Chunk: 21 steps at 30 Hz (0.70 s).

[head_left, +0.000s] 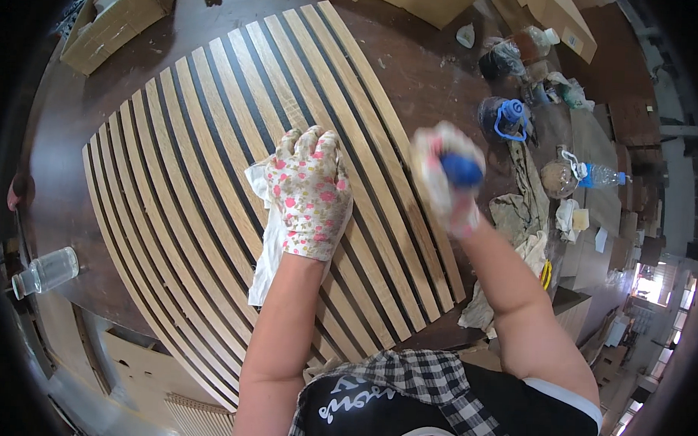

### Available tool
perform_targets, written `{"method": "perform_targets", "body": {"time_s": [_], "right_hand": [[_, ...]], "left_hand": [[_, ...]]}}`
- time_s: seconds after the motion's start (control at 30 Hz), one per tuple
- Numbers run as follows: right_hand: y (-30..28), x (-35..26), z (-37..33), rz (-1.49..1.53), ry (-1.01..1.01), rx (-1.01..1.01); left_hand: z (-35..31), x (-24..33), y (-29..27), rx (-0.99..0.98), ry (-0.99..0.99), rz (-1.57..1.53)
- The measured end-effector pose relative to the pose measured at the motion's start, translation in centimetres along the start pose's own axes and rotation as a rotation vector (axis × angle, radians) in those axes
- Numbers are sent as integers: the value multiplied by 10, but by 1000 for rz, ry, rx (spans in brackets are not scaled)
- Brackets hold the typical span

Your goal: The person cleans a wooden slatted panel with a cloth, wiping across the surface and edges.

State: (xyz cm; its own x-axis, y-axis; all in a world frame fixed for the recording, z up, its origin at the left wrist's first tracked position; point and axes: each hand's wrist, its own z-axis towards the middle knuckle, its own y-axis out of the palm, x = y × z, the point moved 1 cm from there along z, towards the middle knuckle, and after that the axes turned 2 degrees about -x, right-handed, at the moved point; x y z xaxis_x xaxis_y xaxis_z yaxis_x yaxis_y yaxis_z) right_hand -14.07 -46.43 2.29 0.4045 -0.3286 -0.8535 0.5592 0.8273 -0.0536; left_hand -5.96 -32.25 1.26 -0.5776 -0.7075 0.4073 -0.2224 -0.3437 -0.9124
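A slatted panel of light wood strips with dark gaps lies across the brown table in front of me. My left hand, in a floral-patterned glove, rests on its middle with bent fingers gripping a white cloth, which spreads out beneath the palm. Raised over the panel's right edge is my right hand, gloved the same way and smeared by motion. Its fingers wrap round a rounded blue object; the rest of that object is hidden, so its kind does not show.
At right stand a jug with a blue cap, a clear plastic bottle and a bottle of brownish liquid. A crumpled drab cloth lies nearer. Far left is a cardboard box; a glass bottle lies near the left edge.
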Motion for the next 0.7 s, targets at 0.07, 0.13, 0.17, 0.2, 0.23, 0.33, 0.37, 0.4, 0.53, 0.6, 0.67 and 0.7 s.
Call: {"method": "perform_targets", "body": {"time_s": [0.07,0.13,0.17,0.2,0.23,0.33,0.37,0.4,0.53,0.6,0.67,0.7], "right_hand": [[-10,-27,-20,781,508,29],[-25,-12,-5,922,641,-107],[-19,-2,5,706,457,-63],[3,5,24,505,276,-23],[3,28,44,847,442,-97],[6,40,47,1002,500,-103],[8,34,40,813,386,-44],[10,24,23,171,154,-124],[-18,15,0,1389,728,-334],[-14,39,11,731,379,-168],[3,48,47,597,403,1],[-2,49,44,589,409,7]], "left_hand": [[-3,-5,0,-24,-25,-10],[-2,-2,-1,-27,0,-6],[-1,-1,-1,-21,3,-11],[-1,-3,1,-25,-2,-1],[-1,0,2,-27,-2,-3],[0,2,-2,-14,16,-14],[-1,0,-4,-23,9,-52],[-3,-4,-3,-23,-2,-47],[-5,-3,1,34,-17,-33],[-2,-2,3,23,-2,-35],[1,3,-3,37,0,-58],[1,5,-5,44,16,-92]]}}
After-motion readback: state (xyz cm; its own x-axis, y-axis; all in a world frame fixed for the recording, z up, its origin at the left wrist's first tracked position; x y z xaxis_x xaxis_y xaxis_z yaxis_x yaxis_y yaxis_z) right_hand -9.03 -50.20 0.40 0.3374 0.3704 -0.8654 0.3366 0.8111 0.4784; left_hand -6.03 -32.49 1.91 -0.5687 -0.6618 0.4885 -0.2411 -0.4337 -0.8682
